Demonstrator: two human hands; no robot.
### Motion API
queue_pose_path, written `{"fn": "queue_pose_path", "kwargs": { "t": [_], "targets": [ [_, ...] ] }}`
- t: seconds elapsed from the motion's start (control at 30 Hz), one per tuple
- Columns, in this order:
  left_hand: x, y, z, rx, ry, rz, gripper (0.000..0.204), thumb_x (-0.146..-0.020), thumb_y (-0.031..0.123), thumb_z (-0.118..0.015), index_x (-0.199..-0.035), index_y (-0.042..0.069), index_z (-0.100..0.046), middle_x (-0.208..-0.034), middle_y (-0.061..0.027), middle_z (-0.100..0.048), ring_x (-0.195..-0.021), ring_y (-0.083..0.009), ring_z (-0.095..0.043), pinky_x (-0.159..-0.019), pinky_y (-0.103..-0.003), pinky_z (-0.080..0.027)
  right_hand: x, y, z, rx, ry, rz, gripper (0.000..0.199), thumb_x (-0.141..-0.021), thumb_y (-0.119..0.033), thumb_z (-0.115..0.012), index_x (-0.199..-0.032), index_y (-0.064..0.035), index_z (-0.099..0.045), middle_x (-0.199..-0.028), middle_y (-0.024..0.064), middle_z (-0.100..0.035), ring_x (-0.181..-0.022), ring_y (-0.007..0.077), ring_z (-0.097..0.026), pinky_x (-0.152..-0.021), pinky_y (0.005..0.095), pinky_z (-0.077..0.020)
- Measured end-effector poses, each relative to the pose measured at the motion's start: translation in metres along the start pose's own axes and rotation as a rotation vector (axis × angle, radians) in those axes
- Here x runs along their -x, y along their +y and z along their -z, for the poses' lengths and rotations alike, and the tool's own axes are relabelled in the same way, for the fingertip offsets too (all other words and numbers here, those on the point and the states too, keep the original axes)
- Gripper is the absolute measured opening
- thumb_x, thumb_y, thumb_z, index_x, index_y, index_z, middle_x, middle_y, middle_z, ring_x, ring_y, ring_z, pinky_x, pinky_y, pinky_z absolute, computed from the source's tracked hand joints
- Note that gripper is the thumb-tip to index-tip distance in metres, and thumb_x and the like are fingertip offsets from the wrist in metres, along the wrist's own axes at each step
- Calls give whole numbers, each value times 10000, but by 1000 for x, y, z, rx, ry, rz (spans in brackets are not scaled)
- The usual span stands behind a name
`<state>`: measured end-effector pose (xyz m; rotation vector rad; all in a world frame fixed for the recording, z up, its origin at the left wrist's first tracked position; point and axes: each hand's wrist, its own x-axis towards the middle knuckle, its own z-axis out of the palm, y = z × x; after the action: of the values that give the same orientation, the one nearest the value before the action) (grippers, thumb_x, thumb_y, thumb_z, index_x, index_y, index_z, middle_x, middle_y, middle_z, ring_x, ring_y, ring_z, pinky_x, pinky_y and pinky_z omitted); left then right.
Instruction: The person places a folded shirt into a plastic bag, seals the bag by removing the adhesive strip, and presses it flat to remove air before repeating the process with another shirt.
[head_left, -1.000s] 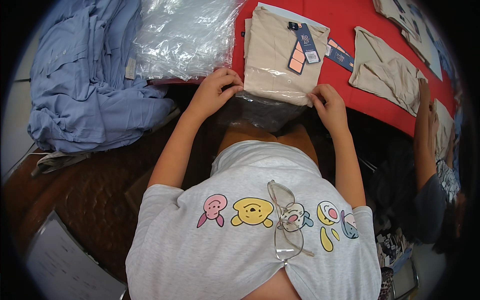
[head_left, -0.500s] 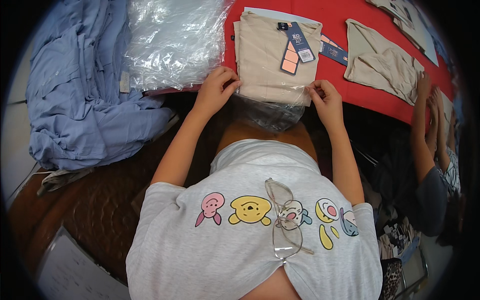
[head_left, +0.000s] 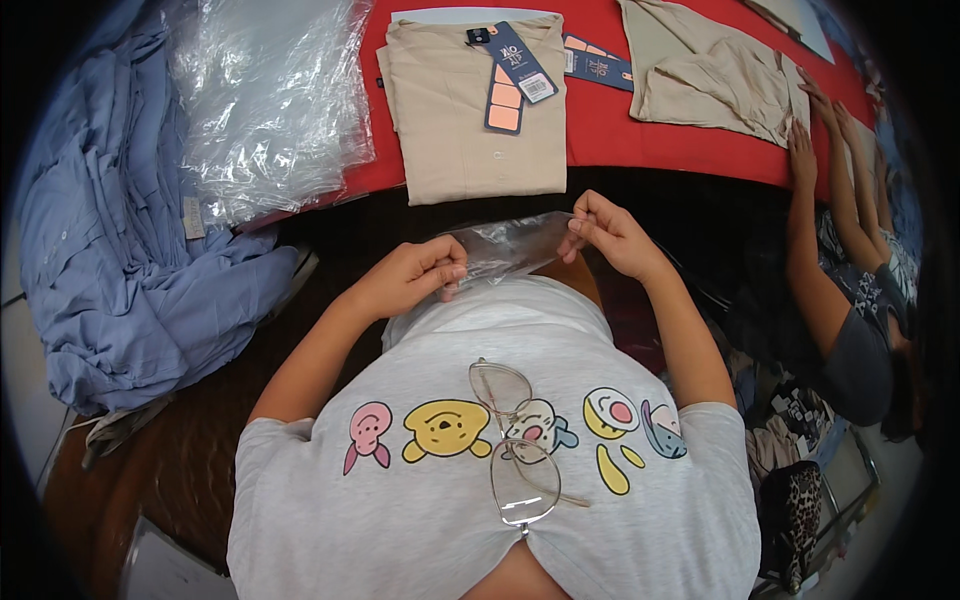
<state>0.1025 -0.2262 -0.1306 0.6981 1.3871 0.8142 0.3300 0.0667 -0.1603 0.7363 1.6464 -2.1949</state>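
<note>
Between my two hands a clear plastic bag (head_left: 507,243) is stretched, close to my waist. My left hand (head_left: 415,275) pinches one side of it, and my right hand (head_left: 607,238) grips the opposite side a little higher. Just beyond the bag, a folded beige shirt (head_left: 470,160) lies at the front edge of the red-covered table (head_left: 610,130). A dark blue hang tag (head_left: 522,62) and a tag with orange blocks (head_left: 505,105) rest on the shirt. The bag and the shirt are apart.
A stack of clear plastic bags (head_left: 275,110) lies left of the shirt, with a heap of blue garments (head_left: 130,240) farther left. More tags (head_left: 598,66) are on the table. To the right, a co-worker's hands (head_left: 803,150) touch another beige garment (head_left: 715,85).
Both hands have drawn the bag toward me, off the shirt's near end and over the table edge. The shirt stays on the table, now uncovered. The whole view has shifted somewhat.
</note>
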Motion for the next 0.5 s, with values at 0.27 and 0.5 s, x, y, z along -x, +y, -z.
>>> {"fn": "queue_pose_path", "kwargs": {
  "t": [0.27,0.5],
  "targets": [
    [-53,-17,9,-526,-32,-121,311,-1031,341,-714,-1065,41,-788,-1525,-222,-632,-1170,-421,-717,-986,-462,-560,-7,-18,26,682,-125,128,210,-981,-37,-699,-853,-21,-532,-1108,188,-744,-1263,264,-690,-913,381,-522],
    [-35,-12,-1,-286,98,-85,203,-1052,200,-701,-1130,38,-796,-1331,-216,-732,-1464,-375,-580,-1131,-420,-483,-41,-78,36,578,-18,52,157,-948,-23,-758,-890,-22,-613,-883,19,-679,-859,85,-597,-831,296,-524]
  ]
}}
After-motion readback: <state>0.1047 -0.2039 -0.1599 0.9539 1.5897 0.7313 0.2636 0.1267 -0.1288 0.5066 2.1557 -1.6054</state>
